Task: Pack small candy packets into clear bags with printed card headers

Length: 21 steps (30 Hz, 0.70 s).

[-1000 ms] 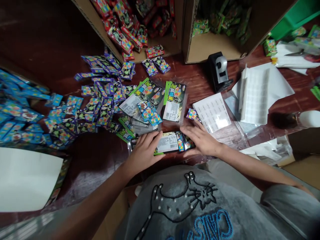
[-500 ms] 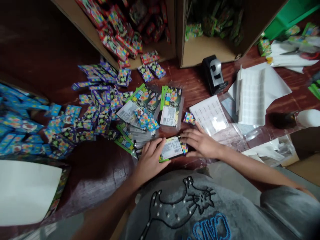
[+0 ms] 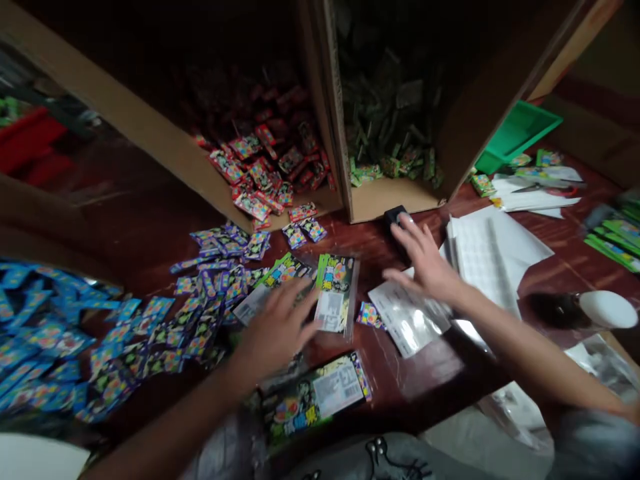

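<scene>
My left hand (image 3: 275, 333), somewhat blurred, has its fingers apart above the printed packets on the table and holds nothing visible. One packet (image 3: 333, 300) with a white label lies just right of its fingertips. Nearer my body a filled packet (image 3: 320, 393) lies label up, touched by neither hand. My right hand (image 3: 425, 263) is spread with nothing in it, its fingertips at the black tape dispenser (image 3: 395, 217), which it partly hides. Below its palm lies a label sheet (image 3: 405, 320) under clear plastic, beside a small purple sachet (image 3: 370, 315).
Cardboard boxes hold red sachets (image 3: 260, 173) and green sachets (image 3: 390, 163). Purple sachets (image 3: 200, 320) and blue sachets (image 3: 40, 333) are heaped at the left. Paper sheets (image 3: 483, 260), a white-capped bottle (image 3: 607, 309), scissors (image 3: 540, 189) and a green tray (image 3: 520, 137) are at the right.
Both hands have let go of the filled packet. My right hand has moved forward to the tape dispenser, my left hand up over the other packets. The view has tilted up.
</scene>
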Tool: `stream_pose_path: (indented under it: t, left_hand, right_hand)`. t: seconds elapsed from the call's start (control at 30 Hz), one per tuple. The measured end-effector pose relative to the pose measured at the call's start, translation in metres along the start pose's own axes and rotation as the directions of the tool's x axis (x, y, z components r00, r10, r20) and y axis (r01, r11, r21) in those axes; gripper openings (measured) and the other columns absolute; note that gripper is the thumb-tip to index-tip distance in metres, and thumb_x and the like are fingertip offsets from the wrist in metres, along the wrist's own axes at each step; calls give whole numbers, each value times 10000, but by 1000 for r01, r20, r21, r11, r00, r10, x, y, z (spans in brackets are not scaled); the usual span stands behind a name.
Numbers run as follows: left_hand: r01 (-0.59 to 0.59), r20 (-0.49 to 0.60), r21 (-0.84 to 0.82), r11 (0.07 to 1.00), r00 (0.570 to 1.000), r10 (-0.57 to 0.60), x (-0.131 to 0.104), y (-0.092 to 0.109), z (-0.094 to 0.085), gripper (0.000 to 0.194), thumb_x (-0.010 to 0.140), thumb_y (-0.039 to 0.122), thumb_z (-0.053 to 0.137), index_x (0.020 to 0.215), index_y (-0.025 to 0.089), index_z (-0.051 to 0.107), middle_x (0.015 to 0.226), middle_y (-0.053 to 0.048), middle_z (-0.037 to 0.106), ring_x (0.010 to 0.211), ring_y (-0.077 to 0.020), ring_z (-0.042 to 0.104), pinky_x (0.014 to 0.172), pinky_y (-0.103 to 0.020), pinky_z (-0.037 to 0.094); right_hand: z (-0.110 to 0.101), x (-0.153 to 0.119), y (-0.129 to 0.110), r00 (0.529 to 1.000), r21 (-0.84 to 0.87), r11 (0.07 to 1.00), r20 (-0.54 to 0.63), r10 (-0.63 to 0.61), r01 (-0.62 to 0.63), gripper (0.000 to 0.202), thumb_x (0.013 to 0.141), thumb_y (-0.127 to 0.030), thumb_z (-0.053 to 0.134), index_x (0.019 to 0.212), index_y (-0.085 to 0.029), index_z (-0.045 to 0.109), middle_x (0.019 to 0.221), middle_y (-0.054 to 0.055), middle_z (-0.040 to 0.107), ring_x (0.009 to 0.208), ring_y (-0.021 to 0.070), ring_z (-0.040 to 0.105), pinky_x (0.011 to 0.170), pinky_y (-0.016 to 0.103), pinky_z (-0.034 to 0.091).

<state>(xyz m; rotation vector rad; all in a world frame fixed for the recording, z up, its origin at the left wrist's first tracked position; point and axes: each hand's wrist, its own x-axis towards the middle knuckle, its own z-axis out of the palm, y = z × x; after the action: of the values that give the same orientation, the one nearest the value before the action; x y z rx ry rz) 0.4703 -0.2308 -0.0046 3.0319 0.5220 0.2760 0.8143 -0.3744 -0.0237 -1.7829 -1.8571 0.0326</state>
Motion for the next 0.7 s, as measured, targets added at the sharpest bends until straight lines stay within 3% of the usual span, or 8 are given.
stream_pose_path:
  t: [0.07, 0.13, 0.2, 0.27, 0.37, 0.47, 0.57, 0.7]
  left_hand:
    - [108, 28, 81, 991, 994, -110, 73, -48, -2, 567, 1063, 426, 601, 1559, 154, 568, 1527, -206, 593, 1454, -378, 533, 1254, -541, 414]
    - [285, 117, 149, 947, 946, -303, 143, -89, 4, 667, 1046, 400, 629, 1650, 167, 470, 1623, -230, 502, 1502, -395, 488, 1266, -529, 392]
    - [410, 176, 191, 892, 880, -442, 196, -119, 15, 706, 1029, 425, 649, 1663, 180, 458, 1595, -264, 514, 1462, -430, 525, 1212, -556, 439]
    - [455, 191, 197, 868, 851, -490, 226, -136, 30, 585, 1041, 415, 610, 1568, 162, 578, 1476, -279, 603, 1382, -448, 587, 1130, -564, 500]
    - [476, 171, 164, 864, 849, -500, 235, -146, 50, 454, 1080, 328, 477, 1445, 139, 670, 1347, -276, 678, 1326, -435, 629, 1064, -548, 533]
    - [510, 112, 89, 855, 848, -518, 223, -143, 51, 521, 1085, 224, 375, 1571, 170, 552, 1306, -257, 709, 1263, -374, 685, 1042, -515, 546]
    - [563, 18, -23, 826, 827, -562, 206, -133, 33, 524, 1093, 239, 362, 1590, 196, 522, 1308, -232, 728, 1248, -340, 705, 1044, -482, 550]
    - [598, -70, -246, 763, 774, -630, 176, -102, 2, 440, 1106, 338, 403, 1481, 201, 586, 1106, -158, 793, 1068, -284, 763, 985, -430, 580]
  right_hand:
    - [-5, 66, 59, 995, -74, 993, -26, 95, -97, 1047, 1002, -574, 698, 1781, -209, 102, 1835, 224, 120, 1699, 453, 190, 1325, 722, 296]
    - [-4, 130, 105, 967, -212, 948, 43, 250, -236, 1091, 962, -511, 756, 1772, -144, 123, 1821, 265, 125, 1690, 474, 189, 1317, 692, 321]
    - [3, 185, 133, 895, -386, 849, 111, 431, -361, 1150, 915, -493, 817, 1783, -231, 109, 1837, 236, 80, 1671, 521, 192, 1276, 711, 357]
    - [15, 226, 146, 842, -471, 786, 149, 519, -401, 1160, 867, -538, 865, 1774, -330, 173, 1836, 213, 128, 1614, 563, 293, 1203, 730, 425]
    - [39, 261, 149, 838, -497, 787, 191, 511, -366, 947, 879, -655, 826, 1687, -359, 431, 1750, 197, 376, 1503, 526, 471, 1144, 694, 486]
    - [55, 276, 147, 856, -535, 787, 206, 475, -307, 653, 982, -600, 746, 1529, -270, 615, 1633, 162, 530, 1473, 417, 523, 1174, 635, 488]
    - [54, 279, 143, 862, -575, 776, 225, 455, -260, 444, 1052, -450, 709, 1410, -193, 659, 1501, 134, 625, 1343, 308, 636, 1129, 558, 556]
    - [34, 268, 133, 880, -595, 786, 267, 393, -170, 388, 1059, -409, 710, 1376, -188, 673, 1453, 124, 653, 1297, 288, 664, 1110, 538, 576]
